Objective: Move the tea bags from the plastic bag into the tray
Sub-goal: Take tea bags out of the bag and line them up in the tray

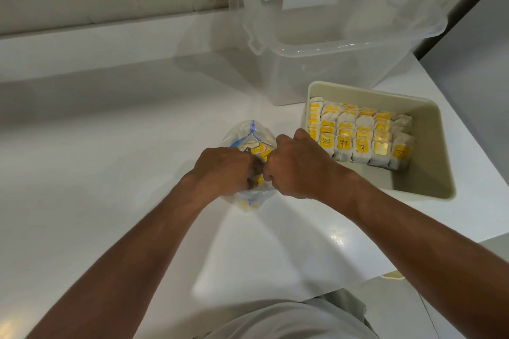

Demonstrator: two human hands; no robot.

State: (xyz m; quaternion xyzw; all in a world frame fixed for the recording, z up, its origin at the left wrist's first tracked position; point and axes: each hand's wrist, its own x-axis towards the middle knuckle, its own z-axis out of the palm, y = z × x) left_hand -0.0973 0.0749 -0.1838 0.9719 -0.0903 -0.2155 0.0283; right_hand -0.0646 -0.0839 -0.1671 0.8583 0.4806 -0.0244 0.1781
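While the crinkly clear plastic bag [249, 132] sits mid-frame on the glossy white bench [110, 173], the left grip [223, 170] and right grip [300, 165] curl tight on its mouth. Yellow-tagged paper tea bags [260, 149] show between them; others fill rows in the cream rectangular tray [431, 146] at right.

Bright overhead light, soft shadows, slight blur

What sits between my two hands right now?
Head view: yellow-tagged tea bags in the clear blue-sealed plastic bag, between left hand and right hand.
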